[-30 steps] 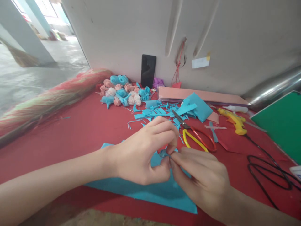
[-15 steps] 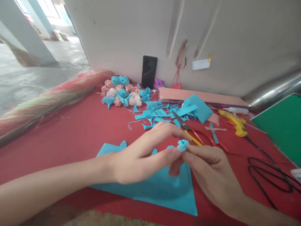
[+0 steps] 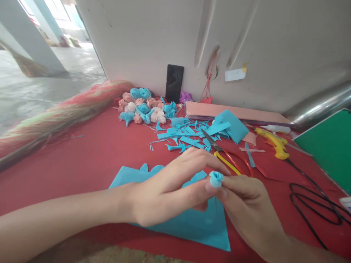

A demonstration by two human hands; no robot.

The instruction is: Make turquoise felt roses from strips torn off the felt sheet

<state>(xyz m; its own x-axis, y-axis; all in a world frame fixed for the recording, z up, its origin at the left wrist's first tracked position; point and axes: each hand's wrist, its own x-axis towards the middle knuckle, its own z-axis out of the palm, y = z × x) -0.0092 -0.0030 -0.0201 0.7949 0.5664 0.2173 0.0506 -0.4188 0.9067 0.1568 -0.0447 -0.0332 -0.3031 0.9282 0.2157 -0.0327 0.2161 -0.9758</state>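
A small rolled blue paper flower [image 3: 216, 179] is pinched between the fingertips of both hands. My left hand [image 3: 175, 190] reaches in from the left, its thumb pressed to the flower's near side. From the right, my right hand [image 3: 246, 208] grips the flower's base with thumb and forefinger. What looks like a thin wire hangs below the flower. Beneath the hands, a sheet of blue crepe paper [image 3: 197, 232] lies on the red tabletop [image 3: 93, 157], partly hidden by my left hand. Just beyond the fingers are scissors [image 3: 233, 160] with red and yellow handles.
Blue paper scraps [image 3: 181, 133] spread behind the hands. A heap of blue, pink and white paper flowers [image 3: 144, 106] sits at the back left, beside a leaning phone [image 3: 174, 83]. To the right are a yellow glue gun [image 3: 274, 142], its black cable [image 3: 298, 204] and a green board [image 3: 327, 148].
Both hands, with the flower between them, have moved slightly down and to the right. My left fingers have curled closer over the flower.
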